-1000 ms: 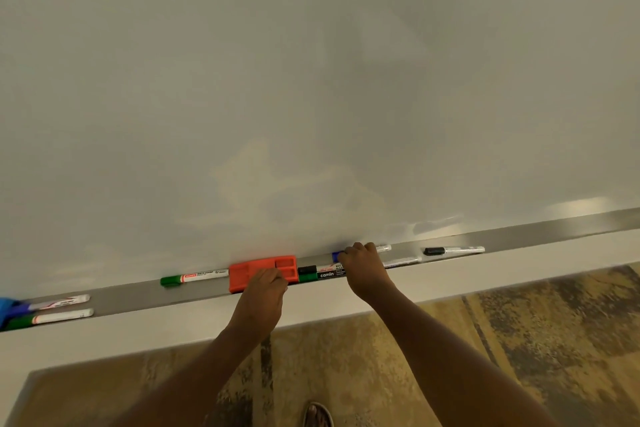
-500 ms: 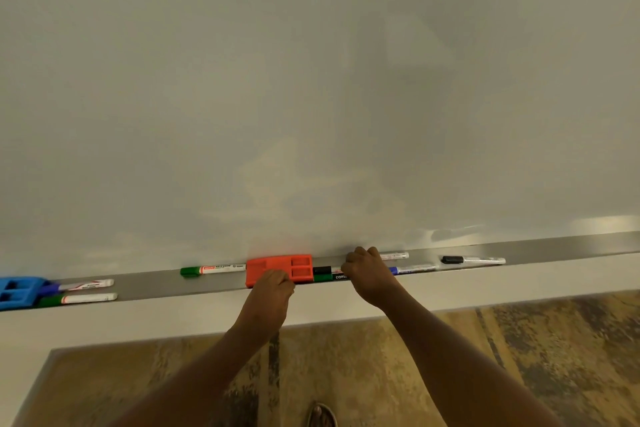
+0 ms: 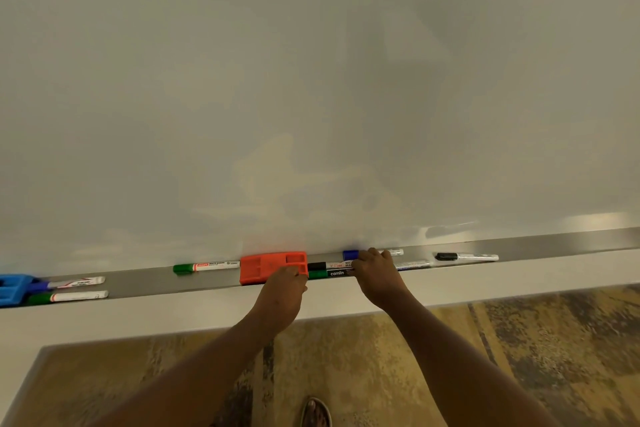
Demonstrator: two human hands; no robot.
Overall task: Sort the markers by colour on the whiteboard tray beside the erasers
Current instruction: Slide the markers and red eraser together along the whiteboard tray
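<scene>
A grey whiteboard tray (image 3: 152,282) runs across the head view. An orange eraser (image 3: 266,267) lies on it at the centre. My left hand (image 3: 282,291) grips its front right corner. Right of the eraser lie a black-capped marker (image 3: 317,266) and a green marker (image 3: 325,274) side by side. Behind them is a blue-capped marker (image 3: 350,254), and my right hand (image 3: 375,270) curls its fingers over its barrel. A green-capped marker (image 3: 204,266) lies just left of the eraser. A black-capped marker (image 3: 464,256) lies alone to the right.
At the far left a blue eraser (image 3: 12,288) sits with a blue marker (image 3: 65,282) and a green marker (image 3: 65,296) beside it. Another marker (image 3: 412,264) shows right of my right hand. The whiteboard (image 3: 311,80) rises behind the tray. Patterned carpet (image 3: 519,340) lies below.
The view has shifted a little. Both hands stay on the same things, and the blue cap now shows left of my right hand.
</scene>
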